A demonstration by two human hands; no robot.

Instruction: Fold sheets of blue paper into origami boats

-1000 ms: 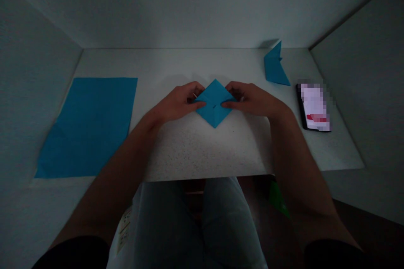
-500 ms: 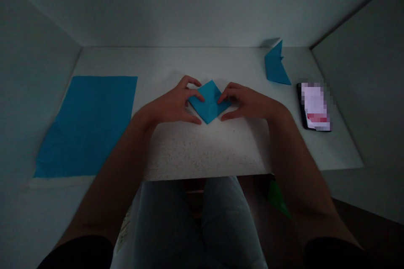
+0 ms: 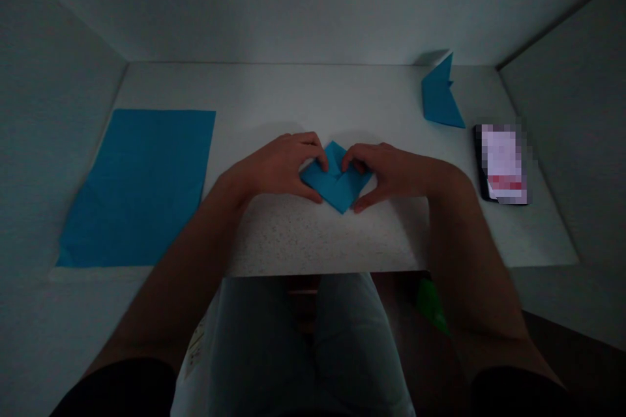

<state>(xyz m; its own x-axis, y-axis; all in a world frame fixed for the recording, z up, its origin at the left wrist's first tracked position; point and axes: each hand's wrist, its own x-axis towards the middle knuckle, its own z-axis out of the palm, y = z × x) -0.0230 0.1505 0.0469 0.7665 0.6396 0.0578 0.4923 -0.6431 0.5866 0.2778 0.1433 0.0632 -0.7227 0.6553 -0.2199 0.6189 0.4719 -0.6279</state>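
A small piece of folded blue paper [image 3: 341, 193], roughly diamond-shaped, lies on the white table between my hands. My left hand [image 3: 288, 165] holds its left side, with bent fingers on top and the thumb along the lower left edge. On the opposite side my right hand [image 3: 386, 169] grips the paper the same way, fingertips near the middle and thumb at the lower right edge. Folded flaps show in the centre of the paper. Fingers cover parts of its left and right corners.
To the left a large blue sheet [image 3: 141, 182] lies flat on the white table [image 3: 313, 241]. Another folded blue paper piece [image 3: 439, 98] stands at the back right by the wall. A phone [image 3: 503, 163] with a blurred screen lies at the right.
The folded paper appears slightly nearer to me, and its flaps now show a different fold in the middle. My fingers have curled in closer to its centre.
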